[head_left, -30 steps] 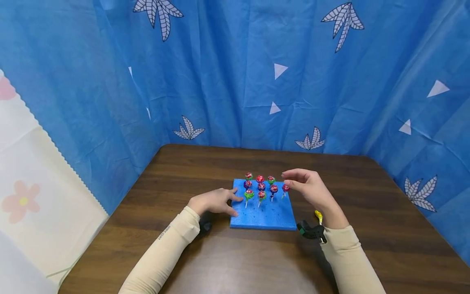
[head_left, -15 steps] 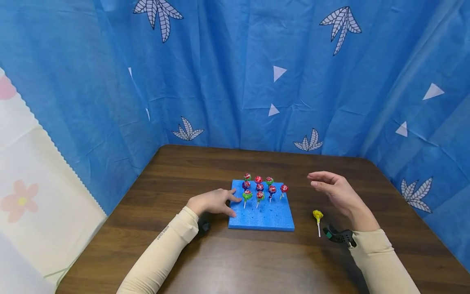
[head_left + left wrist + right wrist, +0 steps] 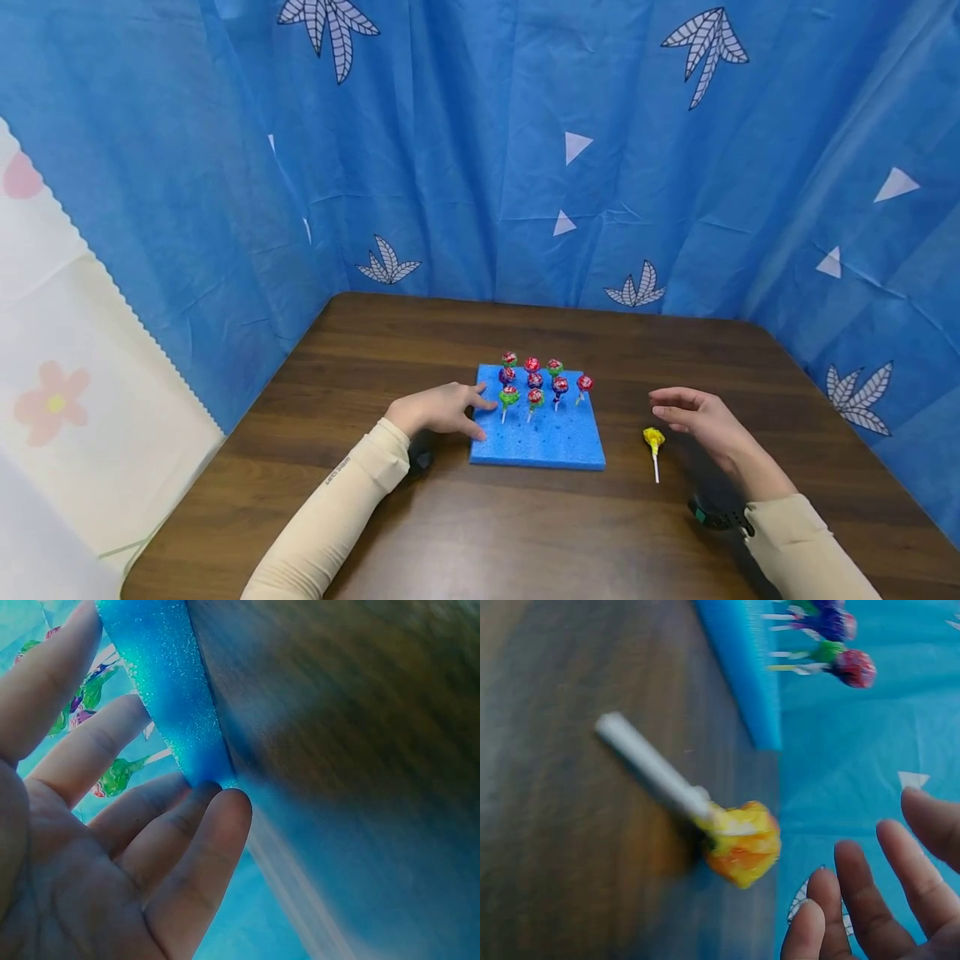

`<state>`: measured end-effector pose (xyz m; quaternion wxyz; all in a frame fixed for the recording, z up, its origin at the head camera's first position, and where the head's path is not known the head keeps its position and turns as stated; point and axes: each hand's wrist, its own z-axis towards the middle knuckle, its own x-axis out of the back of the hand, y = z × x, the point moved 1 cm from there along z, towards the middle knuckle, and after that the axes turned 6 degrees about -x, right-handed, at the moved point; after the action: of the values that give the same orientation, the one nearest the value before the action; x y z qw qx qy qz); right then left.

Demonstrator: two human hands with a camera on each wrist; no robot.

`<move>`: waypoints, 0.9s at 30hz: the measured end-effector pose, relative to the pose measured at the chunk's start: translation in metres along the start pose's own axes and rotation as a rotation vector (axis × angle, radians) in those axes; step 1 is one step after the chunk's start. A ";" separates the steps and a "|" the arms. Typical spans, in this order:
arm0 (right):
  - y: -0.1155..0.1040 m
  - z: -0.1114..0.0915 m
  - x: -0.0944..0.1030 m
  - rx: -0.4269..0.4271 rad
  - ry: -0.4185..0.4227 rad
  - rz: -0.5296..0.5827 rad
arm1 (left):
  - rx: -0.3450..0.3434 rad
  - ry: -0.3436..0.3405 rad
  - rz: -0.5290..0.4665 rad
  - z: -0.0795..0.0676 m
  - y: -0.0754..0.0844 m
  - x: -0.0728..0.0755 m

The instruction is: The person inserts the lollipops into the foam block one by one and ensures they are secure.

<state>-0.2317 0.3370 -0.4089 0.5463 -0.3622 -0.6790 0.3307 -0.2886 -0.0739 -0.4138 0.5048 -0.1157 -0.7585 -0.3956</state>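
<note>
A blue foam board lies on the table, with several wrapped lollipops standing in it on their sticks. My left hand rests at the board's left edge; in the left wrist view its fingers lie spread along the foam's side. To the right of the board a yellow-wrapped lollipop lies on the table, its white stick toward me. My right hand hovers just right of and above it, holding nothing. The right wrist view shows that lollipop apart from the relaxed fingers.
The brown wooden table runs back to a blue curtain with leaf prints. A white flowered cloth hangs at the left. Small holes dot the board's front part.
My right hand has moved from the red lollipop at the board's right edge, out to the right and then down near the yellow one, uncovering it. The left hand stays put.
</note>
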 end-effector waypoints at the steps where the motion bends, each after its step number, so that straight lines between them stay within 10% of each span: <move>1: 0.001 0.000 -0.001 -0.006 0.005 -0.012 | 0.000 0.000 -0.001 0.000 0.000 0.000; 27: 0.021 0.008 -0.007 -0.100 -0.062 -0.153 | 0.001 -0.004 0.003 0.002 -0.003 -0.001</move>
<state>-0.2361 0.3412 -0.4320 0.5300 -0.3255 -0.7369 0.2647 -0.2908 -0.0740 -0.4162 0.5040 -0.1176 -0.7595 -0.3941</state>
